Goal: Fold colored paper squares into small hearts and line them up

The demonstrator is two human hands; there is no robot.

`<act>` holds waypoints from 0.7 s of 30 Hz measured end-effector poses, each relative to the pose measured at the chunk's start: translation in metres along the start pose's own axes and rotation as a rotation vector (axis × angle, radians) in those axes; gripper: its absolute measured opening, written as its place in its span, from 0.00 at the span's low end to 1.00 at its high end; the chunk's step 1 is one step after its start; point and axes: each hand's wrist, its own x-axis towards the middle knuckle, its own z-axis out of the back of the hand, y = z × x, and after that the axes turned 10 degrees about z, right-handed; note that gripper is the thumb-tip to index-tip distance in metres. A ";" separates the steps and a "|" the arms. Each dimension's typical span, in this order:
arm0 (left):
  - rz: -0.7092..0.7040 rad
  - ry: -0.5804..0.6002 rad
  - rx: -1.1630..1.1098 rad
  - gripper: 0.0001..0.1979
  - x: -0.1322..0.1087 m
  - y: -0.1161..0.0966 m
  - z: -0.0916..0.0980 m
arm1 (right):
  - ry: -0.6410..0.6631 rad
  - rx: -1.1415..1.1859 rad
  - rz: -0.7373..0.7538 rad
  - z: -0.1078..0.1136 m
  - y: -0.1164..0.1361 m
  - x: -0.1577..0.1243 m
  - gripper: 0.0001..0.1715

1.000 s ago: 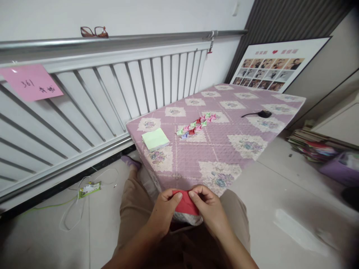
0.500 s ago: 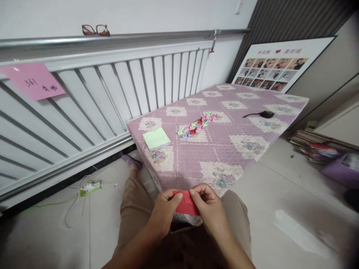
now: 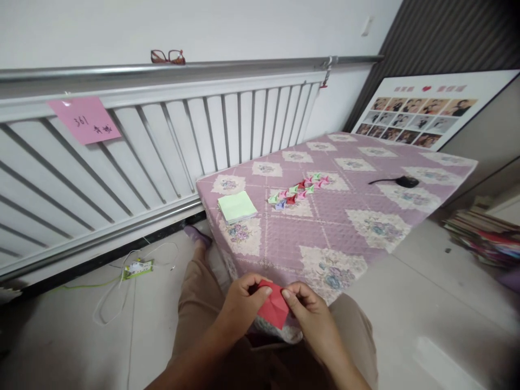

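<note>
A sheet of red paper (image 3: 275,307) with creases across it is held over my lap, at the near edge of the table. My left hand (image 3: 242,303) pinches its upper left side between thumb and fingers. At its right edge, my right hand (image 3: 307,306) closes thumb and fingers on the paper. Farther up the table lie small folded paper pieces (image 3: 291,200) in green, pink, red and blue, set in slanting rows. A stack of light green square paper (image 3: 238,206) sits to their left.
A floral purple cloth covers the table (image 3: 284,246). A black corded object (image 3: 406,181) lies at its right. Behind stands a white radiator (image 3: 211,130) with glasses (image 3: 168,57) on the pipe above. A power strip (image 3: 138,268) with cables is on the floor.
The red paper has turned from a flat-lying rectangle to a tilted shape with a corner pointing down. Both hands stay on it. The whole view has shifted slightly.
</note>
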 end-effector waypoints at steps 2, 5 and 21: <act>0.031 0.026 -0.140 0.09 0.001 0.002 -0.001 | -0.074 -0.001 0.019 0.000 -0.003 0.000 0.21; 0.062 0.084 -0.292 0.15 0.001 0.011 -0.005 | -0.197 0.008 0.022 0.000 -0.006 -0.001 0.20; 0.061 0.153 -0.367 0.16 -0.004 0.031 -0.016 | -0.250 0.065 0.028 -0.005 -0.004 -0.007 0.20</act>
